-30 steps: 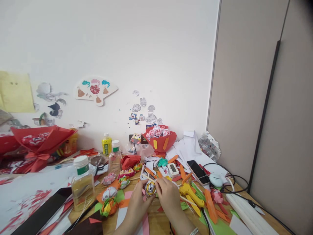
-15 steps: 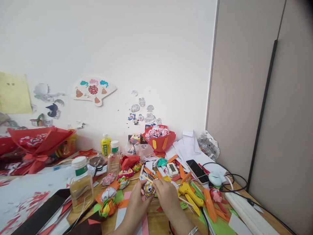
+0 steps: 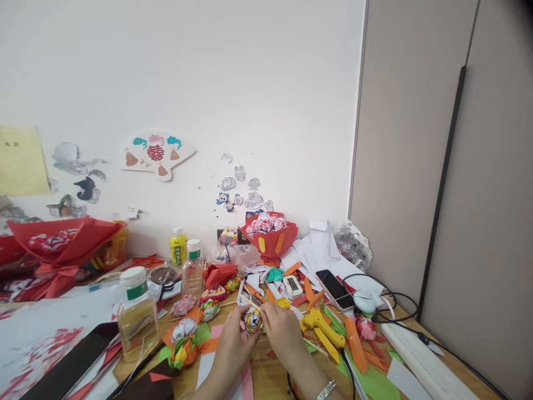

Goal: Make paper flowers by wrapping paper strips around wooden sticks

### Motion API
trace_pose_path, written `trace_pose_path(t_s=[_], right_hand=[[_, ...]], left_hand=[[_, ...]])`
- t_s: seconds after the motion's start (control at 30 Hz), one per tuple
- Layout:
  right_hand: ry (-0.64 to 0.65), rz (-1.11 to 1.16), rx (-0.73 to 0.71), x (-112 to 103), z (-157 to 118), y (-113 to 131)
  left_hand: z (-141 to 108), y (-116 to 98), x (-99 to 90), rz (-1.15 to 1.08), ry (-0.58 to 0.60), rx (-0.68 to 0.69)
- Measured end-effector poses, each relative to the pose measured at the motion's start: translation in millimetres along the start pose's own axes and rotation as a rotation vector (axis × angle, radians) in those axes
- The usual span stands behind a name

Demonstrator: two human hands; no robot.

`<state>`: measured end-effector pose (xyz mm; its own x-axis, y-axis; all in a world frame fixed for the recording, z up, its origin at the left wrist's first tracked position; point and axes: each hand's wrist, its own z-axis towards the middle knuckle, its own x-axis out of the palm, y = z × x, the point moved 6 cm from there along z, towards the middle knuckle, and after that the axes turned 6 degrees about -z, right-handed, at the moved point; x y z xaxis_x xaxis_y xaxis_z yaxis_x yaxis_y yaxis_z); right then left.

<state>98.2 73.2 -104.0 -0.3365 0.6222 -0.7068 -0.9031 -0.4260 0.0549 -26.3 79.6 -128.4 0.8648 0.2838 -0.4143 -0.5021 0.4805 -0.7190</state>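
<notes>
My left hand is closed around a small paper flower with yellow, white and dark petals, holding it from the left and below. Over the flower's top slants a thin pale wooden stick. Its right end is pinched in the fingers of my right hand, which rests close against the flower's right side. Fingertips partly hide where the stick meets the petals. Under my hands lie pink and white paper strips. A yellow glue gun lies just right of my right hand.
More paper flowers and clear bottles stand to the left. At the back is a red paper bouquet. Rightward are a white timer, a phone, cables and a white power strip. Coloured paper scraps are scattered about.
The view has shifted slightly. Both hands keep nearly the same hold on the flower and stick, with only a slight movement of the right hand.
</notes>
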Motion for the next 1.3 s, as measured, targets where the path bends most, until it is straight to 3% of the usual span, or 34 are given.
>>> trace_pose_path(t_s=[0.6, 1.3], right_hand=[[-0.066, 0.008, -0.021, 2, -2, -2], [0.192, -0.037, 0.127, 3, 2, -5]], left_hand=[[0, -7, -2.9, 0.013, -0.012, 0.015], [-1, -2, 2.1, -0.013, 0.041, 0.014]])
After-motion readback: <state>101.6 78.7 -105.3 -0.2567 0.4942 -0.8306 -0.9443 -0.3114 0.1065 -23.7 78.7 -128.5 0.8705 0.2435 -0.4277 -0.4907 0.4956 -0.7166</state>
